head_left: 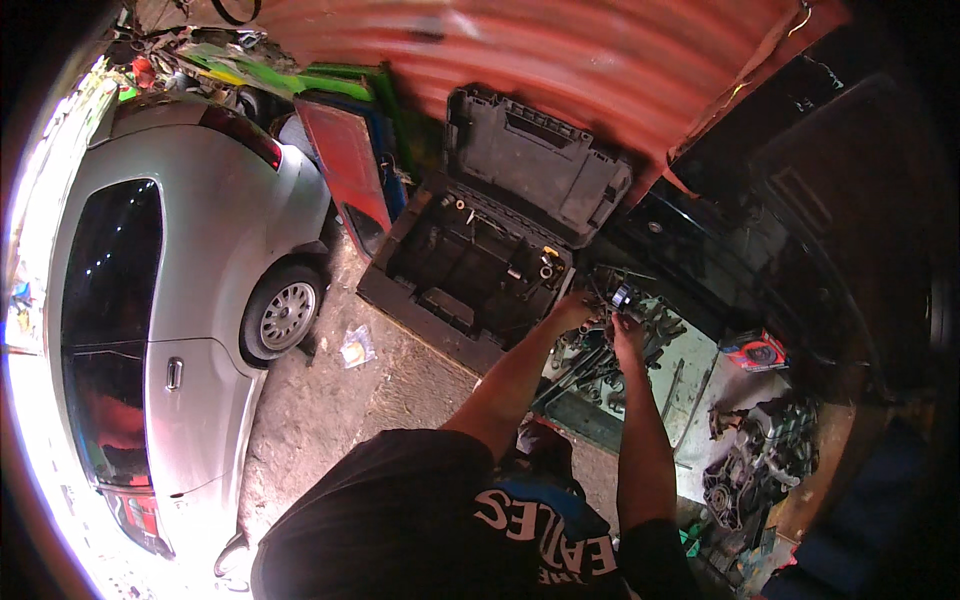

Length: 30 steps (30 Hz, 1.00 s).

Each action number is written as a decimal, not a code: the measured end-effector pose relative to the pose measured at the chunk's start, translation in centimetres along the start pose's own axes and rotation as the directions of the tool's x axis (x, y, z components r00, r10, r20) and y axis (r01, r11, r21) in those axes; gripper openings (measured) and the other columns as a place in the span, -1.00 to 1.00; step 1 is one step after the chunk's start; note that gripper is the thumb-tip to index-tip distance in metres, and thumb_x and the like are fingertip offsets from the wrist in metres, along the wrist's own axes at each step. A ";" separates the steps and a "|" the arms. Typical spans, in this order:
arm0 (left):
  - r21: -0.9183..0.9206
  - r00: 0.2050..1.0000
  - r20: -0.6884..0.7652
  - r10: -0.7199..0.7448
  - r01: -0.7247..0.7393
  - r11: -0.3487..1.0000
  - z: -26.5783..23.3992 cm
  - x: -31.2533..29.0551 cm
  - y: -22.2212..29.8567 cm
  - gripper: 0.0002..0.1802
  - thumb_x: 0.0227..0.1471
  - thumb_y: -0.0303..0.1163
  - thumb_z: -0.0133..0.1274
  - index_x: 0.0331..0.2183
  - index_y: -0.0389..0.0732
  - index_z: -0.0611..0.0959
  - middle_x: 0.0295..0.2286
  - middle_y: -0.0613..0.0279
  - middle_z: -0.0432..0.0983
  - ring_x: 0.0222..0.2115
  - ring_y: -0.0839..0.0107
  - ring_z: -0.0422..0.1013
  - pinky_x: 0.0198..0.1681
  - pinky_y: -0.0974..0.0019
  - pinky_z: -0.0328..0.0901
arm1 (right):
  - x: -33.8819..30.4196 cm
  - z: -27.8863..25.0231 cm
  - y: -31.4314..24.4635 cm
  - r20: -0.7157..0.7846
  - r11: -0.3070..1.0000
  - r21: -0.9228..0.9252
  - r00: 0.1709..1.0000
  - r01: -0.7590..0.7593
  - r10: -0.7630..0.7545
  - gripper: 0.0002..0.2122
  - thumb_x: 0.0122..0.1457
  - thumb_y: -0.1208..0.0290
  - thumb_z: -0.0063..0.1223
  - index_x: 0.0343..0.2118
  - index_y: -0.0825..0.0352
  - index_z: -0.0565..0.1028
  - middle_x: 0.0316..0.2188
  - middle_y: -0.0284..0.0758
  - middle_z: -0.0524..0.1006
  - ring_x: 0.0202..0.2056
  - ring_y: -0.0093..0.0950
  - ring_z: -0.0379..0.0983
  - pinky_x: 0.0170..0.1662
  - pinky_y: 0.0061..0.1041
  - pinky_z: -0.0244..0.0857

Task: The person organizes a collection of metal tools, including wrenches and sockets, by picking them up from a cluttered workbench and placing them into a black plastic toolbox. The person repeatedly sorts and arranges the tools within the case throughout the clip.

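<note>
My right hand (627, 338) is closed at the lower end of a shiny, round metal part (622, 298), too small here to name more exactly. Close by on the left, my left hand (573, 311) has its fingers curled together; what is in them is too small to make out. Both hands are over a heap of metal hand tools (650, 335), some of them long and wrench-like, on a pale surface. Just left of them lies an open black toolbox (440, 290), its lid (535, 165) tipped back, with a few loose sockets inside.
A silver car (190, 250) stands on the left. Right of the tools are a red box (755, 352) and a greasy engine part (760, 460). A red corrugated sheet (480, 45) rises behind the toolbox. A clear plastic packet (357, 347) lies on the floor.
</note>
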<state>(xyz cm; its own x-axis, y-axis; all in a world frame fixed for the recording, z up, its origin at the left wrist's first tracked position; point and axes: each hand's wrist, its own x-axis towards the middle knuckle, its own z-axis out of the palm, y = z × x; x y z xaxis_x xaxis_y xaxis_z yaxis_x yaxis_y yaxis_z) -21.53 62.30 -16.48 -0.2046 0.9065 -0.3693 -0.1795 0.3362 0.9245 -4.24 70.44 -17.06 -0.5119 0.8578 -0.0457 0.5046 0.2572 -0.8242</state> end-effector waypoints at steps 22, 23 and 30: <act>0.635 0.866 -0.495 0.067 0.308 0.708 -1.3 -7.4 2.2 -0.60 -0.14 -0.26 0.07 -0.20 -0.20 0.60 -0.26 -0.11 0.53 -0.21 0.00 0.47 -0.16 0.05 0.36 | -5.7 -10.5 9.7 0.303 0.908 -0.374 0.950 0.190 -0.074 -0.63 0.28 0.17 -0.26 -0.14 0.40 0.44 -0.21 -0.01 0.48 -0.17 -0.03 0.40 -0.10 -0.18 0.27; 0.627 0.862 -0.504 0.061 0.316 0.712 -2.2 -7.2 2.2 -0.59 -0.15 -0.25 0.08 -0.19 -0.18 0.60 -0.24 -0.10 0.53 -0.19 0.01 0.47 -0.15 0.06 0.35 | -4.9 -10.4 9.2 0.273 0.923 -0.364 0.962 0.126 -0.024 -0.63 0.28 0.19 -0.27 -0.15 0.43 0.44 -0.21 0.00 0.48 -0.17 -0.03 0.40 -0.11 -0.19 0.28; 0.632 0.841 -0.518 0.158 0.251 0.733 -11.0 -3.6 -0.4 -0.49 -0.15 -0.25 0.12 -0.07 -0.07 0.56 -0.21 0.02 0.54 -0.12 0.05 0.44 -0.08 0.13 0.35 | -3.8 -11.3 7.2 0.348 0.760 -0.566 0.928 0.320 -0.132 -0.70 0.30 0.34 -0.30 -0.15 0.46 0.43 -0.15 -0.02 0.46 -0.13 -0.10 0.37 -0.04 -0.24 0.24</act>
<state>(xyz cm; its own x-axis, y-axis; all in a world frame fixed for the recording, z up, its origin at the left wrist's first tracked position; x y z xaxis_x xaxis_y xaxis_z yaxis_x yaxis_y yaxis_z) -31.31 56.06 -16.50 -0.6986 0.6831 -0.2129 0.4254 0.6358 0.6441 9.16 74.06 -16.42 -0.7836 0.6075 -0.1297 0.6128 0.7218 -0.3217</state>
